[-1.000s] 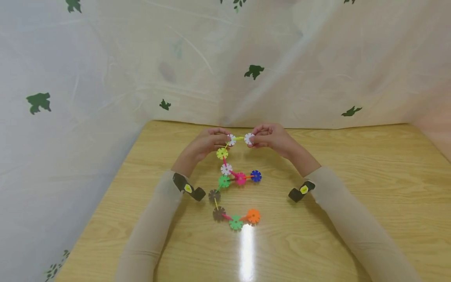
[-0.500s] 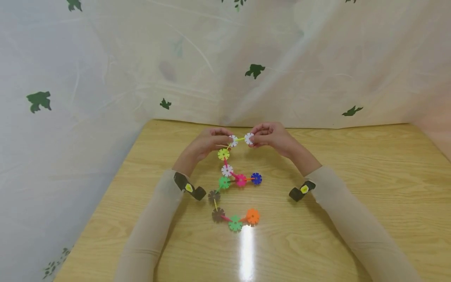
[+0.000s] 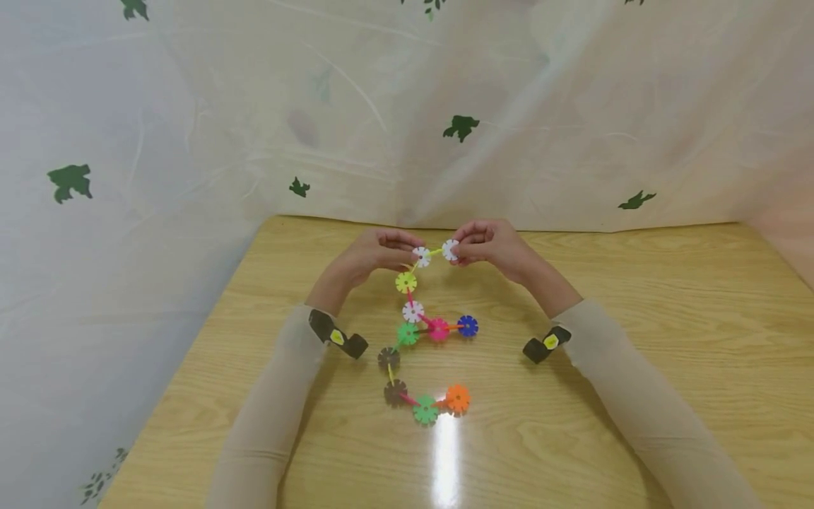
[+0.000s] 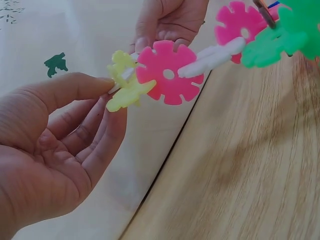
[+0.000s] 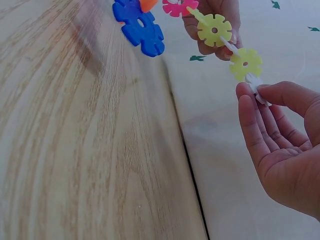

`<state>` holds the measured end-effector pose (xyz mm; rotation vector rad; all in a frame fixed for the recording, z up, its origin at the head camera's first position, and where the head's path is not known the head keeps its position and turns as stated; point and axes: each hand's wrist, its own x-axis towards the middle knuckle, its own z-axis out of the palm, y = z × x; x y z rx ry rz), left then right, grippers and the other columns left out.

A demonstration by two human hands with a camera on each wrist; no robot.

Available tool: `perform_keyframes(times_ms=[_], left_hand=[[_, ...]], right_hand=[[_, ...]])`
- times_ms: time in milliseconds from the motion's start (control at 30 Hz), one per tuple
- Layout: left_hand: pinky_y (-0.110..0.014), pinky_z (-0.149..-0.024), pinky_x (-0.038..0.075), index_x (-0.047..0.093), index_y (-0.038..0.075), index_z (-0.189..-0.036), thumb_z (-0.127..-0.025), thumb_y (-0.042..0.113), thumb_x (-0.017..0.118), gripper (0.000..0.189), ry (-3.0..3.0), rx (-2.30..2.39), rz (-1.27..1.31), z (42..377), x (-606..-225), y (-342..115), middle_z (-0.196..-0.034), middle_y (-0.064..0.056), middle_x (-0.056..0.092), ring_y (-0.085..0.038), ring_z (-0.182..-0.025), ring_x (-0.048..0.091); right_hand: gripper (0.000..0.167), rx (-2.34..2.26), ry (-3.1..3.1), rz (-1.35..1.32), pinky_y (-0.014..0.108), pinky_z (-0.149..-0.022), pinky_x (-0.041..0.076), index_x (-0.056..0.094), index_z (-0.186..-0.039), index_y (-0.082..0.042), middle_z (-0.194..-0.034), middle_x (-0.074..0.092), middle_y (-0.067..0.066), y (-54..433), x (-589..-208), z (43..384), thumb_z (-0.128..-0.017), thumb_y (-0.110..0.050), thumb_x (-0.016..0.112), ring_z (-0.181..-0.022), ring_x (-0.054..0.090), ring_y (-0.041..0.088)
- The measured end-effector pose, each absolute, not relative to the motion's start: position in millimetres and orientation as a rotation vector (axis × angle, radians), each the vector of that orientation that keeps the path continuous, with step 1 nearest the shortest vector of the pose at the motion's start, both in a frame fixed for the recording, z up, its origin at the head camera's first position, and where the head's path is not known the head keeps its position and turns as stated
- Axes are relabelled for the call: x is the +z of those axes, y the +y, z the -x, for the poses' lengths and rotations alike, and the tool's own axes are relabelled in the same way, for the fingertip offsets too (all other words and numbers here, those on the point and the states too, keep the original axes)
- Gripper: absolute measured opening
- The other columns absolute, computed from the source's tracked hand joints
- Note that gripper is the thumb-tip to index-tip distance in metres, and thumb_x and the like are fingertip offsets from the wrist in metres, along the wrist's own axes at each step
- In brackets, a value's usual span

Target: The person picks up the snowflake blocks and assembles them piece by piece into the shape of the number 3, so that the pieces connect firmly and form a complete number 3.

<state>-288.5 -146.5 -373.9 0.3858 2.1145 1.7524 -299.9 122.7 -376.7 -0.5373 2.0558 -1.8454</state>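
Note:
A chain of interlocking plastic snowflake discs forms an E-like shape in the head view. My left hand [image 3: 378, 256] pinches a white disc [image 3: 422, 256] at the upper bend between thumb and index finger. Thumb and fingers of my right hand [image 3: 492, 247] pinch the white end disc [image 3: 450, 249]. A yellow disc seen edge-on joins these two. Below hang a yellow disc [image 3: 405, 282], another white one and a green one [image 3: 408, 334]. A middle branch has a pink disc [image 3: 438, 329] and a blue disc [image 3: 468, 326]. Brown discs lead to a green and an orange disc [image 3: 458, 399].
The wooden table [image 3: 604, 339] lies beneath the chain. Behind it and at the left hangs a pale sheet [image 3: 356, 120] with green leaf-like and bird-like prints. A bright light reflection shows on the table near the front.
The chain has shifted slightly toward the front and right in the head view. My left fingers have drawn back a little toward the white disc's edge. The right hand has barely moved.

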Motion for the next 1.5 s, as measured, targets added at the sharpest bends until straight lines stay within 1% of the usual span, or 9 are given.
perform_keyframes(times_ms=[200, 400, 600, 700, 867, 1000, 1233, 1333, 1500], left_hand=[[-0.047, -0.099, 0.058, 0.068, -0.002, -0.124, -0.092, 0.001, 0.071, 0.032, 2.110, 1.772, -0.388, 285, -371, -145, -0.097, -0.003, 0.073, -0.015, -0.088, 0.070], [-0.046, -0.096, 0.059, 0.070, -0.005, -0.122, -0.091, -0.001, 0.071, 0.030, 2.112, 1.797, -0.375, 282, -370, -143, -0.091, -0.001, 0.074, -0.014, -0.084, 0.071], [-0.051, -0.100, 0.056, 0.070, -0.005, -0.121, -0.092, 0.001, 0.072, 0.030, 2.133, 1.784, -0.357, 282, -367, -141, -0.091, -0.001, 0.074, -0.013, -0.083, 0.070], [-0.050, -0.099, 0.057, 0.071, -0.004, -0.121, -0.091, 0.001, 0.072, 0.030, 2.136, 1.788, -0.357, 282, -367, -140, -0.091, -0.001, 0.074, -0.013, -0.083, 0.070], [-0.043, -0.093, 0.061, 0.071, -0.006, -0.119, -0.090, -0.002, 0.072, 0.029, 2.120, 1.801, -0.384, 282, -369, -139, -0.089, 0.001, 0.075, -0.013, -0.081, 0.070], [-0.041, -0.090, 0.061, 0.071, -0.007, -0.119, -0.090, -0.003, 0.071, 0.029, 2.116, 1.805, -0.395, 284, -372, -139, -0.087, 0.001, 0.075, -0.013, -0.080, 0.070], [-0.040, -0.089, 0.061, 0.070, -0.006, -0.120, -0.091, -0.002, 0.072, 0.030, 2.129, 1.830, -0.368, 281, -369, -140, -0.089, 0.001, 0.074, -0.012, -0.081, 0.070], [-0.040, -0.089, 0.061, 0.071, -0.006, -0.120, -0.090, -0.002, 0.072, 0.030, 2.133, 1.833, -0.369, 280, -367, -141, -0.090, 0.001, 0.075, -0.013, -0.081, 0.070], [-0.043, -0.093, 0.059, 0.070, -0.004, -0.122, -0.091, -0.001, 0.072, 0.031, 2.126, 1.812, -0.365, 278, -365, -143, -0.091, 0.001, 0.075, -0.013, -0.083, 0.070]], right_hand=[[0.015, -1.834, 2.055, 0.554, 0.044, -0.086, 0.063, 0.063, -0.109, 0.004, -0.087, 0.075, 0.000, 124, -375, 299, -0.096, -0.001, 0.067, -0.080, 0.075, 0.014], [0.016, -1.810, 2.072, 0.591, 0.045, -0.084, 0.063, 0.066, -0.109, 0.004, -0.087, 0.076, 0.001, 125, -372, 296, -0.094, -0.002, 0.070, -0.080, 0.075, 0.015], [0.018, -1.815, 2.088, 0.629, 0.042, -0.080, 0.064, 0.067, -0.109, 0.008, -0.087, 0.076, 0.001, 125, -369, 294, -0.093, -0.001, 0.071, -0.078, 0.076, 0.016], [0.020, -1.811, 2.112, 0.638, 0.038, -0.078, 0.064, 0.066, -0.110, 0.010, -0.085, 0.076, 0.001, 125, -368, 293, -0.093, 0.000, 0.070, -0.077, 0.076, 0.015], [0.023, -1.779, 2.165, 0.661, 0.033, -0.075, 0.064, 0.067, -0.110, 0.012, -0.084, 0.076, 0.000, 124, -365, 291, -0.091, 0.000, 0.073, -0.076, 0.075, 0.015], [0.022, -1.765, 2.198, 0.682, 0.035, -0.075, 0.064, 0.068, -0.109, 0.012, -0.083, 0.075, 0.000, 123, -364, 290, -0.091, 0.000, 0.073, -0.075, 0.074, 0.014], [0.017, -1.831, 2.153, 0.606, 0.032, -0.074, 0.064, 0.068, -0.106, 0.009, -0.083, 0.075, 0.000, 120, -363, 289, -0.092, 0.001, 0.072, -0.075, 0.074, 0.015], [0.020, -1.828, 2.131, 0.586, 0.032, -0.075, 0.064, 0.067, -0.109, 0.009, -0.083, 0.076, -0.001, 120, -363, 289, -0.093, 0.000, 0.071, -0.076, 0.074, 0.014], [0.026, -1.769, 2.136, 0.599, 0.036, -0.079, 0.064, 0.066, -0.117, 0.008, -0.085, 0.076, -0.001, 121, -363, 288, -0.095, -0.005, 0.070, -0.079, 0.074, 0.015]])
